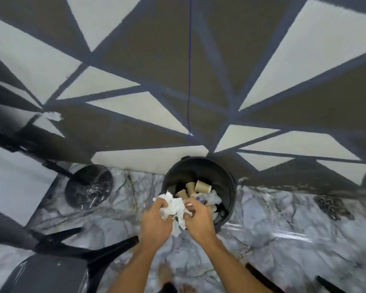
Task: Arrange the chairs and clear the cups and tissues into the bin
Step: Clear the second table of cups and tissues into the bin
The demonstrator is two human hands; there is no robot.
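Above the near rim of the black bin point(219, 174), the left hand point(154, 222) and right hand point(199, 219) together grip a wad of crumpled tissues point(174, 207), likely poised so it drops among the paper cups point(203, 186) inside.

I see the left hand point(154, 225) and right hand point(199, 223) gripping one wad of white tissues point(173, 208) between them, over the black bin point(230, 187) at its 7 o'clock rim. Paper cups point(203, 186) and more tissue lie inside. A round black base point(88, 188) stands at the bin's 9 o'clock, and a dark chair point(51, 271) at my 7 o'clock.
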